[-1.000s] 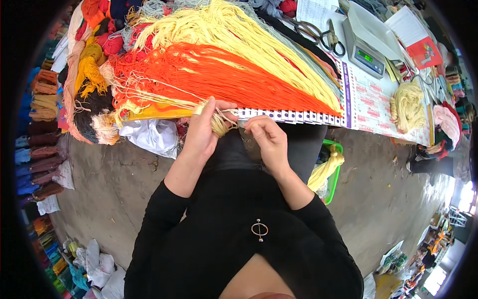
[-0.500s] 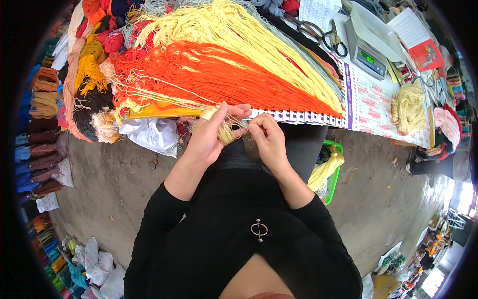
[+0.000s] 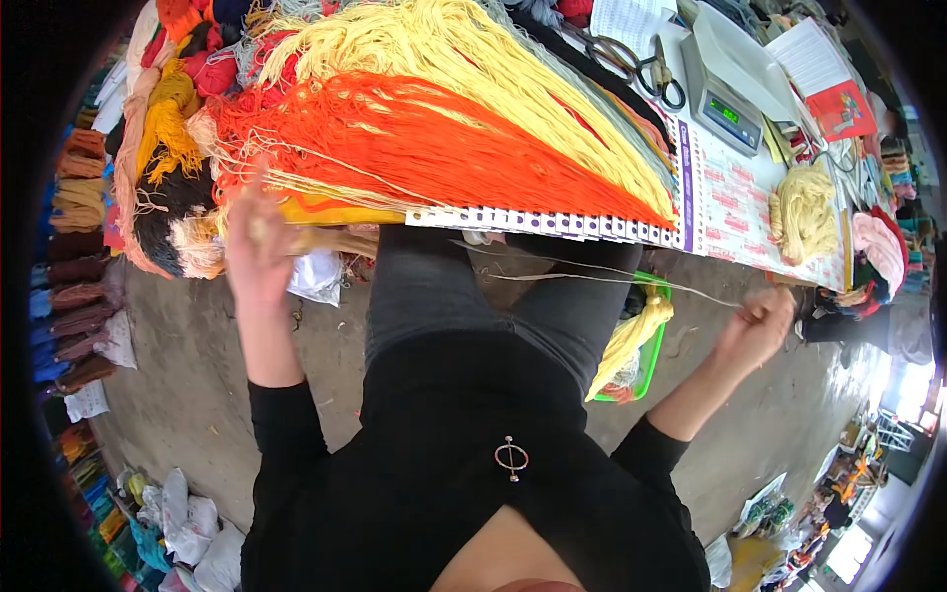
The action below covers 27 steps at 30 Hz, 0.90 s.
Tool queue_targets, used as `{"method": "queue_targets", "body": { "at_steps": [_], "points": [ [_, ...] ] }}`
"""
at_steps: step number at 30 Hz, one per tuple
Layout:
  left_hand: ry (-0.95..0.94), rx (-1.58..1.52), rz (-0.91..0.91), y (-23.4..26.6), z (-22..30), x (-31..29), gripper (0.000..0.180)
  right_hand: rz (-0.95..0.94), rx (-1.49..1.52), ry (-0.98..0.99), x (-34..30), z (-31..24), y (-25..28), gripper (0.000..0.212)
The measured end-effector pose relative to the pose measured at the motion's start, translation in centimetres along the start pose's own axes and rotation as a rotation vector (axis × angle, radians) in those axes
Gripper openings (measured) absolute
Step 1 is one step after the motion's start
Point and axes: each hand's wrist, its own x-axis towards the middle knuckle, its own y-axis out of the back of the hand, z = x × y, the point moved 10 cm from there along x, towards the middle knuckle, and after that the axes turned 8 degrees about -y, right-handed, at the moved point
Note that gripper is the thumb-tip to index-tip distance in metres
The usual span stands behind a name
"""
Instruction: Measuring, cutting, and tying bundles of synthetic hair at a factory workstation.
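My left hand [image 3: 261, 242] is raised at the left front edge of the table, smeared by motion. Pale yellow thread [image 3: 335, 240] stretches rightward from it, blurred too, and a yellowish patch of it shows at the palm. Far out to the right, my right hand [image 3: 755, 331] is closed in a pinch on thin pale strands [image 3: 592, 273]. These run left across my lap, slack and slightly bowed. Beyond the hands, long orange threads [image 3: 424, 148] lie fanned over the table, with pale yellow threads [image 3: 444, 49] behind them. A row of white punched card tabs [image 3: 552, 223] lines the front edge.
A digital scale [image 3: 728, 99] and scissors [image 3: 666, 84] sit at the back right. Near them lies a pale yellow skein [image 3: 804, 212]. A green basket [image 3: 646, 365] with yellow thread stands beside my right leg. Balls of coloured yarn [image 3: 209, 71] are heaped at the left.
My hands were together at the table edge over a small thread bundle. They have spread wide apart, left hand leftward and right hand far right, with strands drawn out across my lap.
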Motion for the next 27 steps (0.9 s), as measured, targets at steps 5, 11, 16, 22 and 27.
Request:
{"method": "queue_targets", "body": {
  "at_steps": [5,11,16,22,27],
  "points": [
    [0.529,0.343,0.024,-2.3,-14.6,-2.6,0.043,-0.567,-0.749,-0.234,-8.2,13.9,-15.3,0.022],
    [0.732,0.508,0.082,-1.9,-18.8,-3.6,0.046,-0.798,-1.101,-0.331,-10.3,23.8,-18.2,0.018],
    [0.805,0.611,0.080,-1.0,-20.4,-2.3,0.025,-0.743,-1.248,-0.245,-9.6,24.1,-18.2,0.025],
    [0.614,0.914,-0.145,-1.7,-20.7,0.2,0.017,-0.727,-1.321,-0.267,-9.4,24.5,-18.3,0.026],
    [0.626,0.971,-0.226,-1.5,-21.6,1.0,0.010,-0.749,-1.346,-0.297,-9.2,25.0,-18.2,0.026]
  ]
}}
